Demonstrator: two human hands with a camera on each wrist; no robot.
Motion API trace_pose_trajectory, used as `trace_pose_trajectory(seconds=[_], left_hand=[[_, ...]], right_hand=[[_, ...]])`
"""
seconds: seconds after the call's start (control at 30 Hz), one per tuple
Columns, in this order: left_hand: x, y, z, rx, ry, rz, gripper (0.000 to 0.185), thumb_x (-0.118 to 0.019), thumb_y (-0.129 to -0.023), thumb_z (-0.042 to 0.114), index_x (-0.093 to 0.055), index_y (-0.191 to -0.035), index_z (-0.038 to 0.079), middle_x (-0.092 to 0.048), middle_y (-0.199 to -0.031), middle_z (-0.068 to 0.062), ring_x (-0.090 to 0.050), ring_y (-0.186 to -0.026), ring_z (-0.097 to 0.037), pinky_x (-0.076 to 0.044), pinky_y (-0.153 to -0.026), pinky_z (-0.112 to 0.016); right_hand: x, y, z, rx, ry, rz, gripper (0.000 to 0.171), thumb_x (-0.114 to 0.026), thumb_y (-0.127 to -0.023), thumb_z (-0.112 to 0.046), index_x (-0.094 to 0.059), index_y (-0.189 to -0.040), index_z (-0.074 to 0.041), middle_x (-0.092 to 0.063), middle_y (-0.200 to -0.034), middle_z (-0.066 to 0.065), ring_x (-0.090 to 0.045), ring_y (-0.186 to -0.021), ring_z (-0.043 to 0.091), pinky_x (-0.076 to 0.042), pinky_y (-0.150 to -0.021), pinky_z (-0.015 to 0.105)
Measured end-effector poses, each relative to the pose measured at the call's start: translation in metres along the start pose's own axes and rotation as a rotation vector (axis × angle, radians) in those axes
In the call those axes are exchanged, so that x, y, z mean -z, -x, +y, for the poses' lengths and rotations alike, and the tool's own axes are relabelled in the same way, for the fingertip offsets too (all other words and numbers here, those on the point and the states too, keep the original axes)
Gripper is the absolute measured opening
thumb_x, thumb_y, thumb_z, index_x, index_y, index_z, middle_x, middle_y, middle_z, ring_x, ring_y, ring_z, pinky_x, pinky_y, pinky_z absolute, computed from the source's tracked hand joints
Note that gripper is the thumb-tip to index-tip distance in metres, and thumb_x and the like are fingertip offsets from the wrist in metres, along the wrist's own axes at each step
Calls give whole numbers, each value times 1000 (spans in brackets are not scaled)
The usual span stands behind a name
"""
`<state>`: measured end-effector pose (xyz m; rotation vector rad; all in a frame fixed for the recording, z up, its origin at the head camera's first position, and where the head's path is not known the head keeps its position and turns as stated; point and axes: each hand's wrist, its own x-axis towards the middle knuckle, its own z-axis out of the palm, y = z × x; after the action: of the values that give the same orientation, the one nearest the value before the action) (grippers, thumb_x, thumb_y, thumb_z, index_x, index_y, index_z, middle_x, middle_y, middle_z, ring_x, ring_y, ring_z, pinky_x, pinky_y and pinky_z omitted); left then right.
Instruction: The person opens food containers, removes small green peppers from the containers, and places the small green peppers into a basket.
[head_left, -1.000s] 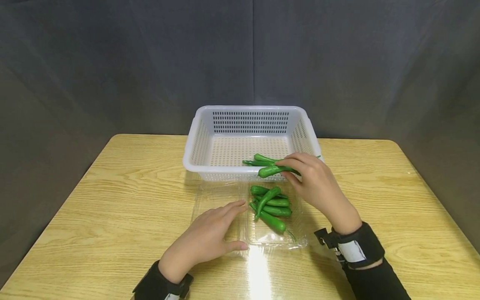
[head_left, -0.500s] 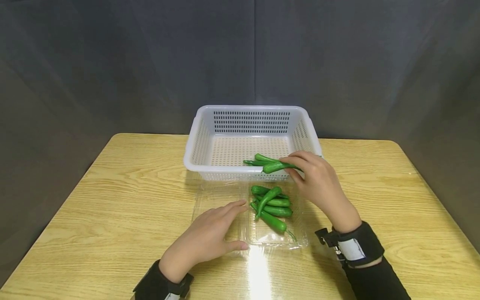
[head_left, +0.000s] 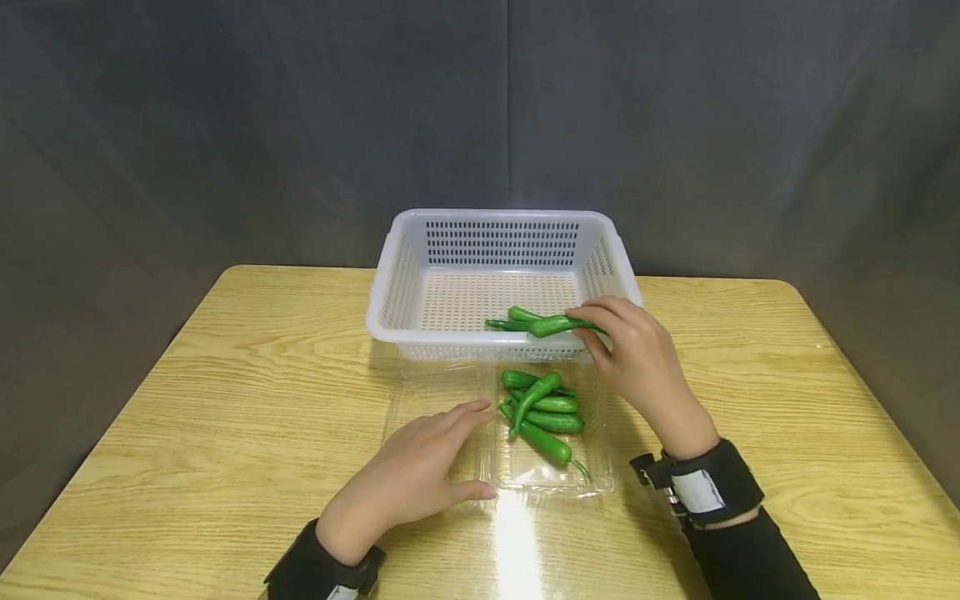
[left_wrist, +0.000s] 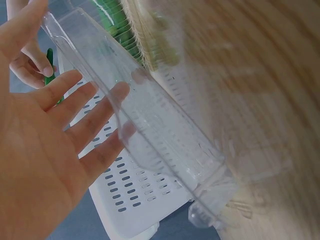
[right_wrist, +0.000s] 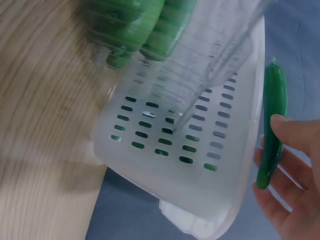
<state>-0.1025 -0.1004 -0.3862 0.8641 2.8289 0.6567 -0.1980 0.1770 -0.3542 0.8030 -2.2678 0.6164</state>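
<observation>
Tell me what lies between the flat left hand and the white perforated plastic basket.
In the head view, only the open lid half of the clear plastic clamshell tray lies between the left hand and the white perforated plastic basket.

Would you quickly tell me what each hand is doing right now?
Left hand: open, resting flat on the clear tray.
Right hand: pinching a green pepper.

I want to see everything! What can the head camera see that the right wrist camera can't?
Only the head view shows the left hand flat on the clear tray's lid and the whole table. Only the right wrist view shows the basket's underside. Both show the right hand pinching a green pepper, and peppers in the tray.
</observation>
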Motion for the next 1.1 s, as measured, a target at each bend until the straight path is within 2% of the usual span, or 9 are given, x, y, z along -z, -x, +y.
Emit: trace_pose_trajectory(seconds=[0.53, 1.1], left_hand=[[0, -1, -2, -8, -3, 0, 85, -71, -85, 55, -38, -153, 16, -34, -158, 0, -40, -139, -23, -37, -110, -50], [0, -1, 0, -3, 1, -2, 84, -72, -85, 54, -38, -153, 17, -35, -158, 1, -41, -139, -23, -38, -109, -50]], right_hand=[[-3, 1, 8, -5, 30, 10, 25, -79, -81, 2, -74, -105, -1, -70, -105, 14, -66, -95, 33, -54, -82, 47], [-1, 2, 14, -62, 28, 21, 29, -78, -83, -2, -71, -111, -4, -72, -104, 12, -66, -89, 30, -53, -74, 45]])
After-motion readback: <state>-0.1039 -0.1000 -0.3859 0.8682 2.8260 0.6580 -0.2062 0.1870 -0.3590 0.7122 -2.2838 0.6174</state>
